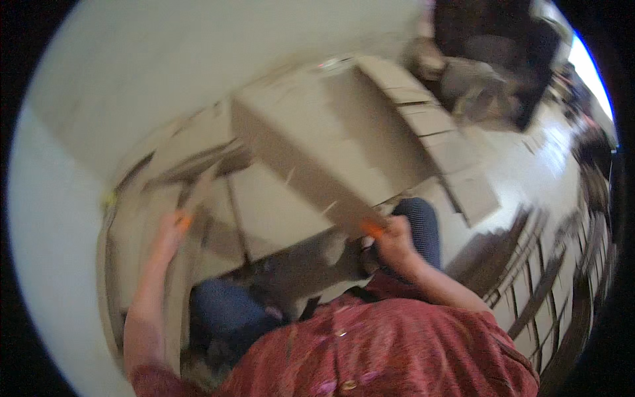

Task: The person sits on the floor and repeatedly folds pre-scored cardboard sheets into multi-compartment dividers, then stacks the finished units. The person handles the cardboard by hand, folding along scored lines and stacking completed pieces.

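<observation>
A large brown cardboard piece with folded walls lies open in front of me. My right hand (397,241) is closed at the near end of its long brown cardboard panel (301,169). A bright orange patch shows at the fingers of that hand. On the left, my left hand (170,231) is blurred, with its fingers closed and another orange patch beside them. A pale narrow strip (200,187) extends up from it towards a dark brown edge (205,164); what exactly the fingers hold cannot be made out.
A pale wall (198,53) rises behind the cardboard. A slotted cardboard flap (430,129) runs along the right side. Beyond it are a dark chair-like shape (496,59) and a greyish bundle (479,86). Brown slatted pieces (549,278) lie at right. My knees (231,314) flank the near edge.
</observation>
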The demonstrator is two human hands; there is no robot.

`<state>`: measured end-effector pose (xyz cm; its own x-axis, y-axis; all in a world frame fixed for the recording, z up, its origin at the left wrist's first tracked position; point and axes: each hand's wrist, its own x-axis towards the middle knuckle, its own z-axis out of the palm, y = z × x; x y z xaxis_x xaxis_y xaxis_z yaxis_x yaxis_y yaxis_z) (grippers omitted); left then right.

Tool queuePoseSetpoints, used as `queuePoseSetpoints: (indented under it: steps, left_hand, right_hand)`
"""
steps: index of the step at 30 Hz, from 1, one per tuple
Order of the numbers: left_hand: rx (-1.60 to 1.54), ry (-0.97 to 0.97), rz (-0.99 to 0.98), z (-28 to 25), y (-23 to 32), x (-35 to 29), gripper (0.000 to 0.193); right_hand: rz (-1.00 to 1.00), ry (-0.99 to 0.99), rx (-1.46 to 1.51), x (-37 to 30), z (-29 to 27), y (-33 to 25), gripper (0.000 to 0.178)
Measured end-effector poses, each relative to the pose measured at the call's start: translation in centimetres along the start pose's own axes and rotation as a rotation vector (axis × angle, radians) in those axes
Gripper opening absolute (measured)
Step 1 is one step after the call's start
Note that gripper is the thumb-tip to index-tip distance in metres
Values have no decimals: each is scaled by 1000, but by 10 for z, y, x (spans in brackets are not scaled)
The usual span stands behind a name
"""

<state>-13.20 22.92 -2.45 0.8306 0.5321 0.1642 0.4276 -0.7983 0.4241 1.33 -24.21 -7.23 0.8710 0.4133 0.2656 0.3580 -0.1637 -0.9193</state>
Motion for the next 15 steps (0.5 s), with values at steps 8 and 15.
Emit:
queuePoseSetpoints:
  steps: [8,15]
  left_hand:
    - [-163,-437,131,59,163,-26,25]
    - [-82,-359,418,83,200,-49,19]
  right_hand:
    - [-288,-38,88,35,21,-23,15]
    - [-99,-208,-58,39,20,0,12]
